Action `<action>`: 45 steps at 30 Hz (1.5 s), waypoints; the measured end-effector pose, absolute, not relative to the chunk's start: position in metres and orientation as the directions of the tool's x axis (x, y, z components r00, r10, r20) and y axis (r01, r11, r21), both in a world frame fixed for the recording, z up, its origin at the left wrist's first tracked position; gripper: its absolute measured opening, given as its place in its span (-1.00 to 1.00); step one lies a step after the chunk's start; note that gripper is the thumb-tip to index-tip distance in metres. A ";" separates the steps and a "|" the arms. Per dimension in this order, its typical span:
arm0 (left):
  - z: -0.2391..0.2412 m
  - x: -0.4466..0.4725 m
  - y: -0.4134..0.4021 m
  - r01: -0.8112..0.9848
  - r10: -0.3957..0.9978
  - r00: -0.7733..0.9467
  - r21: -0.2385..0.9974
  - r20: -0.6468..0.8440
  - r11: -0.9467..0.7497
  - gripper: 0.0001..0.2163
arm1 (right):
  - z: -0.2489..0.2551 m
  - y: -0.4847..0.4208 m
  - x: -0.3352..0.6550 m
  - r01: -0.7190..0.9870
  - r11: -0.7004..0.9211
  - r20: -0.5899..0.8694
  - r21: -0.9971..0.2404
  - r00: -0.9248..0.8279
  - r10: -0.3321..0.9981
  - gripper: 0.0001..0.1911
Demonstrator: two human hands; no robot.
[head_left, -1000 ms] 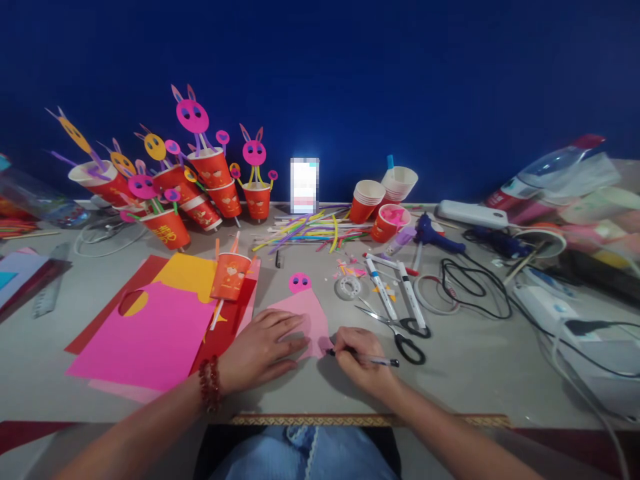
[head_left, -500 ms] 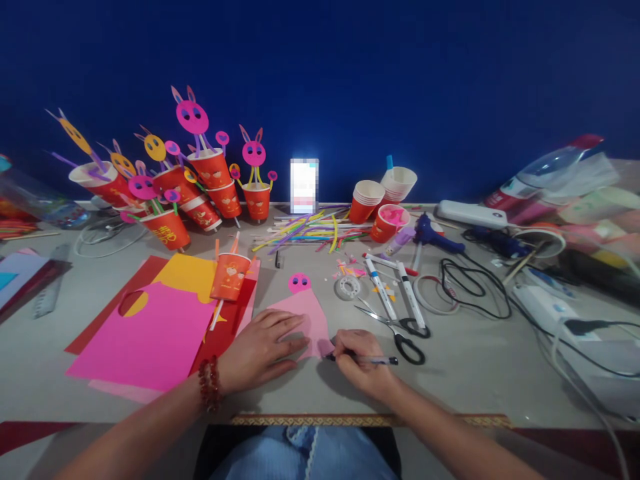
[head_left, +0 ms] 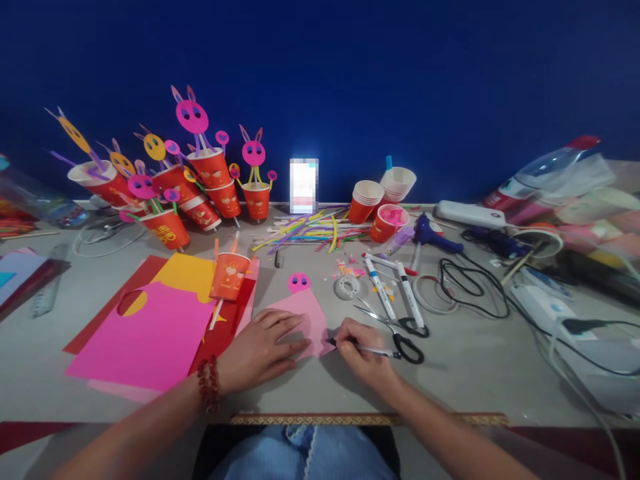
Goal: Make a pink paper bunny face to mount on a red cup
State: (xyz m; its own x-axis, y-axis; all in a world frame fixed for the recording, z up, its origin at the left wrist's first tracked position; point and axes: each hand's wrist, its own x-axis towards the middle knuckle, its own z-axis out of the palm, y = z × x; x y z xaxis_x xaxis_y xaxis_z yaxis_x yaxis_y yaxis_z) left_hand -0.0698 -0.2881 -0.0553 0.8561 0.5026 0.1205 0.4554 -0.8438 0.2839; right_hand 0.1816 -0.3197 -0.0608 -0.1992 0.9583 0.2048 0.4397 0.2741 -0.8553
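Observation:
My left hand (head_left: 263, 347) lies flat with fingers spread on a light pink paper piece (head_left: 310, 319) near the table's front edge, pressing it down. My right hand (head_left: 363, 357) is closed round a pen (head_left: 373, 349), whose tip touches the paper's right corner. A small pink round face cutout (head_left: 299, 283) lies just beyond the paper. Black-handled scissors (head_left: 400, 337) rest right of my right hand.
Pink, yellow and red card sheets (head_left: 145, 333) with a tilted red cup (head_left: 229, 275) lie left. Finished red cup figures (head_left: 200, 180) stand at back left. Straws (head_left: 310, 233), stacked cups (head_left: 367, 197), markers (head_left: 395, 283), a glue gun (head_left: 433, 233), cables (head_left: 475, 287) and tape (head_left: 347, 287) fill the right.
My right hand has shifted slightly up and left with the pen, its tip travelling along the paper's right corner. The left hand stays put.

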 end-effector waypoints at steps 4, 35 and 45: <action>-0.056 -0.070 -0.288 0.455 0.504 0.855 0.289 0.122 -0.842 -0.65 | -0.060 -0.320 0.181 0.455 0.261 0.182 -0.851 -0.209 0.961 -0.85; -0.057 -0.070 -0.287 0.455 0.503 0.856 0.288 0.116 -0.842 -0.65 | -0.062 -0.319 0.181 0.479 0.313 0.207 -0.820 -0.262 0.943 -0.83; -0.057 -0.070 -0.288 0.457 0.501 0.858 0.281 0.110 -0.844 -0.64 | -0.067 -0.321 0.184 0.425 0.332 0.222 -0.842 -0.288 0.932 -0.81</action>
State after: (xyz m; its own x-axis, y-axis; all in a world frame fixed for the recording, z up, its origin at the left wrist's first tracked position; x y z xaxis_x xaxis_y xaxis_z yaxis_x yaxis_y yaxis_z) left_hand -0.0700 -0.2876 -0.0568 0.8583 0.5012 0.1102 0.4568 -0.8441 0.2807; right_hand 0.1837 -0.3206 -0.0668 -0.2882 0.9315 0.2218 0.4247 0.3319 -0.8423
